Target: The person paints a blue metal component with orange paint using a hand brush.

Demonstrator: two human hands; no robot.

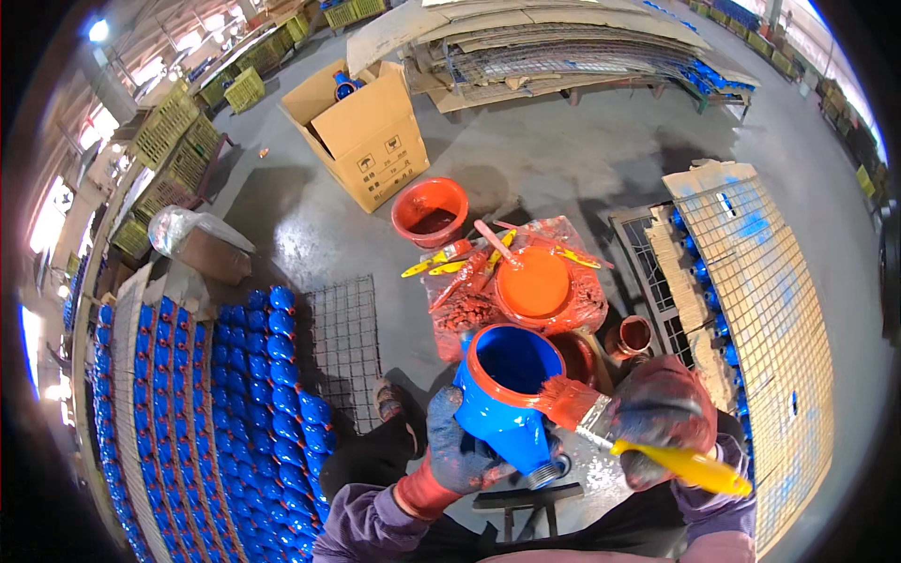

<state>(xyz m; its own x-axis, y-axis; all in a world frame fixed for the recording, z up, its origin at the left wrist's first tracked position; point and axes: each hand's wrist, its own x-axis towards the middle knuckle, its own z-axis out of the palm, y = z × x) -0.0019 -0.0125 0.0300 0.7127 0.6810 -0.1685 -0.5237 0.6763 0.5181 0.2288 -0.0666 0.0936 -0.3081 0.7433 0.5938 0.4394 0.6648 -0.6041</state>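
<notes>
Grey workshop floor (563, 159), painting station seen from above.
Blue cup-shaped casting (502, 389) is gripped by closed left hand (460, 446); yellow-handled brush (619, 427) is clasped in right hand (662, 413), bristles on its orange rim. Orange paint fills bowl (533, 281); red bucket (430, 211) holds dark liquid.

You've got a blue cast housing (502, 394) tilted, open mouth up toward 12 o'clock, rim painted orange. The yellow-handled brush (615, 427) touches that rim from 3 o'clock, bristles orange.
</notes>
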